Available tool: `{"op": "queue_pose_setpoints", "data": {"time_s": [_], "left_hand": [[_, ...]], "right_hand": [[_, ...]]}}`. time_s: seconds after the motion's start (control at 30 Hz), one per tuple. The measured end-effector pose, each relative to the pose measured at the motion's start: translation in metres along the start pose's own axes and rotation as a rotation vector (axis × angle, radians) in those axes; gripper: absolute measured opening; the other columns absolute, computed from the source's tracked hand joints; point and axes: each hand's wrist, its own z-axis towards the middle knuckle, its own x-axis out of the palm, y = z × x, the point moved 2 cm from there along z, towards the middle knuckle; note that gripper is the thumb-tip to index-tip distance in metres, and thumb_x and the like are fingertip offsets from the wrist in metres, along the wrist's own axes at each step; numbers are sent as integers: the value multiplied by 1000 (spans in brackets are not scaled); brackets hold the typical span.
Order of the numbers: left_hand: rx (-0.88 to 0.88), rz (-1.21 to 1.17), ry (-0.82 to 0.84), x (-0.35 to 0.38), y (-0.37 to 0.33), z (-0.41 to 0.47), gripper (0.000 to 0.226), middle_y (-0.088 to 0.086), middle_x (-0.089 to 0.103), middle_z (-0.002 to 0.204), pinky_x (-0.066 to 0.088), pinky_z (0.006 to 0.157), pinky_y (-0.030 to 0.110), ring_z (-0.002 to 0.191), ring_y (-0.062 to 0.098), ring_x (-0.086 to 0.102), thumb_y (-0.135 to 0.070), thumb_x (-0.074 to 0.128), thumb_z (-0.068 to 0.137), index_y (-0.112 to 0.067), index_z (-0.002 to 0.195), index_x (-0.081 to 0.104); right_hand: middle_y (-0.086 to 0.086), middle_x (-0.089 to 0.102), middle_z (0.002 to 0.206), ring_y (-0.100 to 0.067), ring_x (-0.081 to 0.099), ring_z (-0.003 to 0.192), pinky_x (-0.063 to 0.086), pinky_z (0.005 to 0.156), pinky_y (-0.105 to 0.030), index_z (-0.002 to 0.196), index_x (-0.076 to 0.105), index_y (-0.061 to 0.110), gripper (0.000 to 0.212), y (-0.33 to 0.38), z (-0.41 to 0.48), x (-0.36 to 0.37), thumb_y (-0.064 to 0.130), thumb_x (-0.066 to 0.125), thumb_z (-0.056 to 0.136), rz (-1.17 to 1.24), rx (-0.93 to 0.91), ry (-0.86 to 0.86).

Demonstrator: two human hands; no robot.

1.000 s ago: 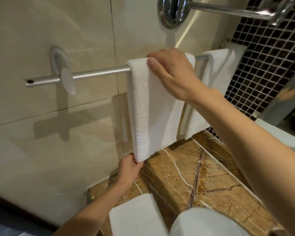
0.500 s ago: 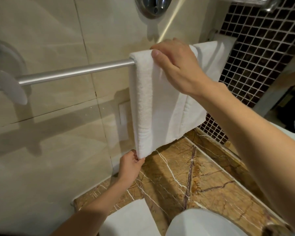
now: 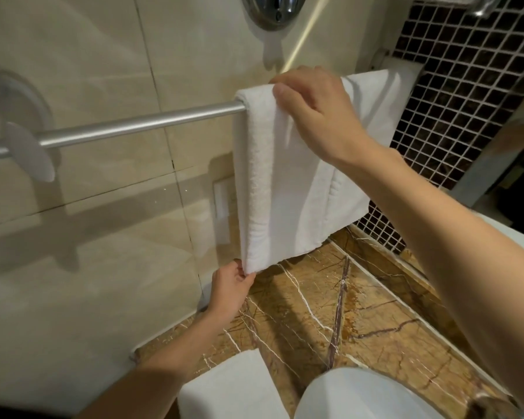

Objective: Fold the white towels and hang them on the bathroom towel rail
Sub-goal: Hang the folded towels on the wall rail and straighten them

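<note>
Head view: a folded white terry towel (image 3: 273,176) hangs over the brushed silver metal towel rail (image 3: 139,124). Its long axis runs straight down from the rail and its lower edge ends just above the brown veined marble bench (image 3: 360,322). It is a narrow strip with a thick, rounded fold down its left side, a nubbly weave and a flat woven band low on the right.

The right hand (image 3: 318,113) lies on top of the towel at the rail. Its fingers curl over the crest and the thumb presses the front face, so the grip is closed on the cloth. The left hand (image 3: 229,287) reaches up from below, its grip pinching the towel's lower left corner between thumb and fingers.

A second white hanging towel (image 3: 381,110) sits just beside the first, further right on the rail. A third folded white towel (image 3: 230,385) lies flat on the bench, next to a white rounded basin (image 3: 360,394).
</note>
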Motion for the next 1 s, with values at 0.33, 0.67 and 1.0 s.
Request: {"op": "queue_pose_setpoints", "data": {"time_s": [0.33, 0.67, 1.0], "left_hand": [[90, 504, 239, -35, -3, -53, 65, -6, 16, 158, 25, 116, 39, 144, 17, 21, -49, 51, 92, -33, 149, 24], [193, 702, 282, -99, 34, -151, 58, -6, 24, 155, 24, 117, 35, 140, 15, 28, -40, 44, 95, -40, 148, 21], [67, 716, 311, -108, 83, -243, 61, -9, 14, 159, 26, 117, 42, 144, 15, 20, -47, 44, 93, -34, 149, 22]], "right_hand": [[-22, 41, 143, -35, 38, 133, 27, 113, -52, 140, 43, 5, 46, 37, -77, 6, 24, 44, 98, -147, 82, -122], [-11, 22, 158, -25, 21, 146, 7, 118, -37, 152, 22, 21, 65, 64, -290, 108, 35, 48, 93, -162, 272, 453], [-4, 12, 161, -23, 18, 145, 15, 120, -39, 151, 19, 19, 66, 120, -403, 108, 36, 40, 91, -149, 321, 769]]}}
